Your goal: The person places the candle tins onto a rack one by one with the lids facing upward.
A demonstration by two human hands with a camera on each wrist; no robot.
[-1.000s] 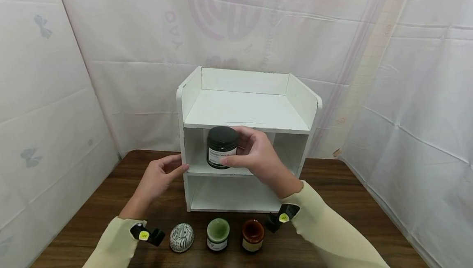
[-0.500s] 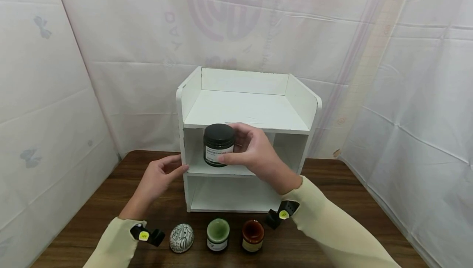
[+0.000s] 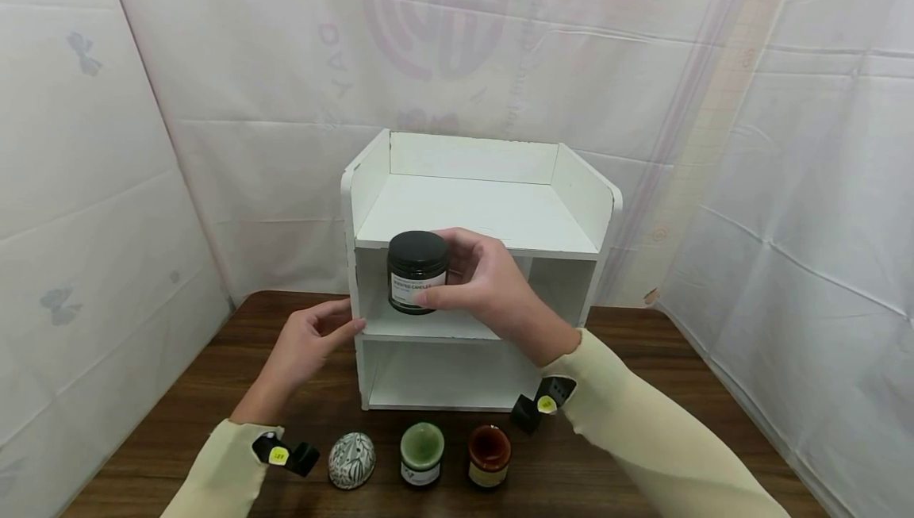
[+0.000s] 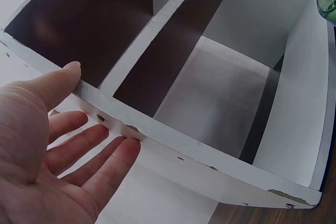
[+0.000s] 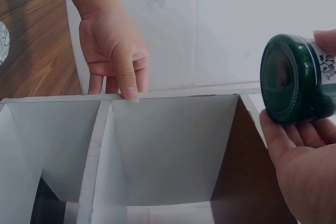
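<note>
A dark green cylindrical glass candle jar (image 3: 416, 262) with a black screw-type lid and white "SCENTED CANDLES" label is held nearly upright in the right hand (image 3: 489, 284), in front of the white, chip-edged, two-compartment shelf unit (image 3: 478, 209), toward nine o'clock from its centre. The unit stands upright; the left hand (image 3: 307, 343) touches its side panel at eight o'clock.

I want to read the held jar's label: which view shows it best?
The head view: the label faces it, reading SCENTED CANDLES, though the right hand covers part. The right wrist view catches a cut-off patch with a leafy motif; the left wrist view, none.
</note>
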